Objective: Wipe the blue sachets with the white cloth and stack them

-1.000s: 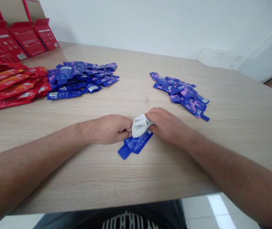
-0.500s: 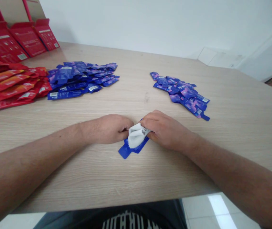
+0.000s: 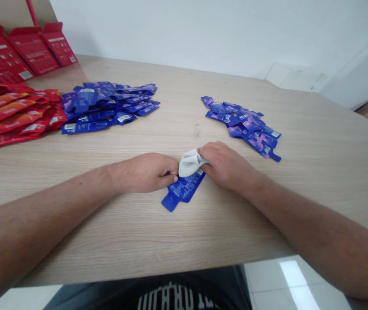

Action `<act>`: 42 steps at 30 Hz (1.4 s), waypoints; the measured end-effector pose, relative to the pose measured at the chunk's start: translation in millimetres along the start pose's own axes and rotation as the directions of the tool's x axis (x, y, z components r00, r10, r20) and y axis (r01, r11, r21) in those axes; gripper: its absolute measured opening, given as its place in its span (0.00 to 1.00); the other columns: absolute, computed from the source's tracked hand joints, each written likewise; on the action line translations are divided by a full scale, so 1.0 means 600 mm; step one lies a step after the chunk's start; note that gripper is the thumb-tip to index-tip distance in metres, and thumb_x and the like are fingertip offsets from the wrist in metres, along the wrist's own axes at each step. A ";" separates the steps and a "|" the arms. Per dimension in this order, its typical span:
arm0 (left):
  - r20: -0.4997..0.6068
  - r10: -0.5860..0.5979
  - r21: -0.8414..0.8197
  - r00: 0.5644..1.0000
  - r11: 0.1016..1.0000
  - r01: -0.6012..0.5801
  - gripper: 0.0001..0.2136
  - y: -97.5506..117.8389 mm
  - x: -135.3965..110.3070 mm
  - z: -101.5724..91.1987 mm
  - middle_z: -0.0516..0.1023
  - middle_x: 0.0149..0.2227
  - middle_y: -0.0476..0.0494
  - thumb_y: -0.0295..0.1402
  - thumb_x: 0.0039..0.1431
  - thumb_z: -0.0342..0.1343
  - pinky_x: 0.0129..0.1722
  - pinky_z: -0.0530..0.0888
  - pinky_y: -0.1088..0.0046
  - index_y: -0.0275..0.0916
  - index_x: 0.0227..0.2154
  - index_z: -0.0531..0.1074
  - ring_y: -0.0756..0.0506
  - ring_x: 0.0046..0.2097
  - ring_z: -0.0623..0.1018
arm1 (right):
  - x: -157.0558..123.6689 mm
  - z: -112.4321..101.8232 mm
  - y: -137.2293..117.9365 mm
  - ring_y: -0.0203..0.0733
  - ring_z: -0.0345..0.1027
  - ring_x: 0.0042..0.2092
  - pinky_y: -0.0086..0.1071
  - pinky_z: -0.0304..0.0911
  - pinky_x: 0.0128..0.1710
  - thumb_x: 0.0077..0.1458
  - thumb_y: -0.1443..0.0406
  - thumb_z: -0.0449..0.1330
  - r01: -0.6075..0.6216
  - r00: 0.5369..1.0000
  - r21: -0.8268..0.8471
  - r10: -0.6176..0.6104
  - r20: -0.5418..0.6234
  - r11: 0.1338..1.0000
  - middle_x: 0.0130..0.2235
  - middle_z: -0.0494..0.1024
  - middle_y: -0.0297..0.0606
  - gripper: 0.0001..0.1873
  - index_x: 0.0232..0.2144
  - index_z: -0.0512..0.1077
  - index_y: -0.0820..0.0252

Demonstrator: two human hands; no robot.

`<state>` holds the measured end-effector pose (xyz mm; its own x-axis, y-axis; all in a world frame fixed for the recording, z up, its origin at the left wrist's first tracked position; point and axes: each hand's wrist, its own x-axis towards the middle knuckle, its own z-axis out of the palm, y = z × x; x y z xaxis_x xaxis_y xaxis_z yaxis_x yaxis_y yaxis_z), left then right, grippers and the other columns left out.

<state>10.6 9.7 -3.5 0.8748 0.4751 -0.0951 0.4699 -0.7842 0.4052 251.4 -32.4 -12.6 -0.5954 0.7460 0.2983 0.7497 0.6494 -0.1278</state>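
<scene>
A crumpled white cloth [image 3: 190,163] rests on the upper end of a flat, printed blue sachet [image 3: 184,192], which lies slanted, its notched end toward the near edge of the wooden table [image 3: 267,224].

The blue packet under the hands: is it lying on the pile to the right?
No, the blue packet lies apart on the wooden table, nearer the person than the pile.
</scene>
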 end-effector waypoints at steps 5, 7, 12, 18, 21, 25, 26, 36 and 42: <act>-0.002 -0.033 0.041 0.999 0.999 0.033 0.08 -0.002 0.001 0.004 0.75 0.31 0.50 0.33 0.62 0.48 0.31 0.63 0.76 0.40 0.31 0.71 0.50 0.32 0.73 | -0.007 -0.008 -0.031 0.47 0.63 0.45 0.39 0.59 0.49 0.60 0.69 0.57 0.159 0.984 0.017 -0.159 0.076 0.987 0.42 0.73 0.43 0.07 0.41 0.71 0.62; -0.006 -0.047 0.048 0.999 0.998 0.047 0.09 -0.002 0.001 0.005 0.75 0.30 0.50 0.34 0.62 0.48 0.30 0.62 0.76 0.40 0.31 0.71 0.50 0.31 0.72 | -0.009 -0.009 -0.039 0.46 0.63 0.45 0.39 0.59 0.49 0.59 0.69 0.57 0.207 0.972 0.059 -0.212 0.102 0.977 0.42 0.73 0.42 0.08 0.41 0.72 0.60; 0.003 -0.070 0.043 0.998 0.997 0.070 0.08 -0.001 0.002 0.004 0.75 0.30 0.50 0.35 0.61 0.48 0.29 0.62 0.75 0.40 0.31 0.71 0.50 0.31 0.72 | -0.011 -0.005 -0.054 0.46 0.63 0.44 0.39 0.61 0.46 0.61 0.68 0.56 0.120 0.991 0.046 -0.123 0.057 0.992 0.41 0.72 0.43 0.07 0.40 0.73 0.61; 0.000 -0.033 0.047 0.999 0.998 0.033 0.09 0.001 0.002 0.003 0.74 0.28 0.51 0.34 0.62 0.48 0.28 0.61 0.75 0.41 0.30 0.71 0.50 0.29 0.71 | -0.014 -0.004 -0.090 0.45 0.64 0.47 0.41 0.59 0.50 0.66 0.66 0.52 0.318 0.937 0.073 -0.326 0.127 0.945 0.42 0.74 0.41 0.11 0.43 0.74 0.57; -0.009 -0.047 0.044 0.999 0.998 0.048 0.09 0.002 0.002 0.003 0.75 0.28 0.50 0.34 0.62 0.48 0.28 0.62 0.75 0.40 0.30 0.72 0.50 0.30 0.71 | -0.013 -0.004 -0.083 0.46 0.64 0.44 0.41 0.61 0.48 0.64 0.67 0.54 0.232 0.969 0.021 -0.233 0.084 0.972 0.41 0.74 0.43 0.10 0.43 0.74 0.60; 0.002 -0.064 0.037 0.998 0.997 0.064 0.09 0.003 0.001 0.001 0.75 0.28 0.50 0.34 0.61 0.48 0.28 0.62 0.75 0.40 0.29 0.72 0.50 0.30 0.72 | -0.011 0.000 -0.090 0.46 0.63 0.45 0.41 0.60 0.47 0.65 0.66 0.53 0.224 0.974 0.028 -0.225 0.040 0.974 0.41 0.74 0.43 0.10 0.43 0.74 0.60; 0.007 -0.059 0.038 0.998 0.998 0.059 0.09 0.004 0.001 0.001 0.74 0.28 0.50 0.34 0.61 0.49 0.28 0.62 0.75 0.40 0.29 0.72 0.50 0.29 0.71 | -0.012 0.000 -0.095 0.46 0.64 0.46 0.41 0.60 0.49 0.66 0.66 0.53 0.266 0.962 0.049 -0.268 0.053 0.963 0.41 0.75 0.42 0.11 0.43 0.74 0.59; 0.005 -0.074 0.036 0.997 0.997 0.074 0.10 0.003 0.002 0.002 0.75 0.28 0.51 0.34 0.62 0.48 0.27 0.62 0.74 0.41 0.29 0.72 0.50 0.30 0.72 | -0.011 -0.003 -0.093 0.45 0.64 0.46 0.41 0.60 0.49 0.66 0.66 0.52 0.218 0.973 0.016 -0.219 0.074 0.976 0.41 0.74 0.43 0.11 0.43 0.74 0.60; 0.006 -0.050 0.041 0.999 0.998 0.049 0.09 0.002 0.001 0.001 0.74 0.28 0.51 0.34 0.62 0.48 0.28 0.63 0.75 0.41 0.30 0.72 0.50 0.30 0.72 | -0.014 -0.006 -0.101 0.44 0.65 0.47 0.40 0.60 0.50 0.66 0.67 0.53 0.346 0.926 0.094 -0.356 0.127 0.933 0.41 0.76 0.40 0.10 0.44 0.74 0.58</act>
<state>11.8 8.5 -3.7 0.8510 0.5111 -0.1203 0.5170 -0.7754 0.3628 211.9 -78.7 -4.0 -0.8548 0.4781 0.2020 0.4665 0.8783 -0.1047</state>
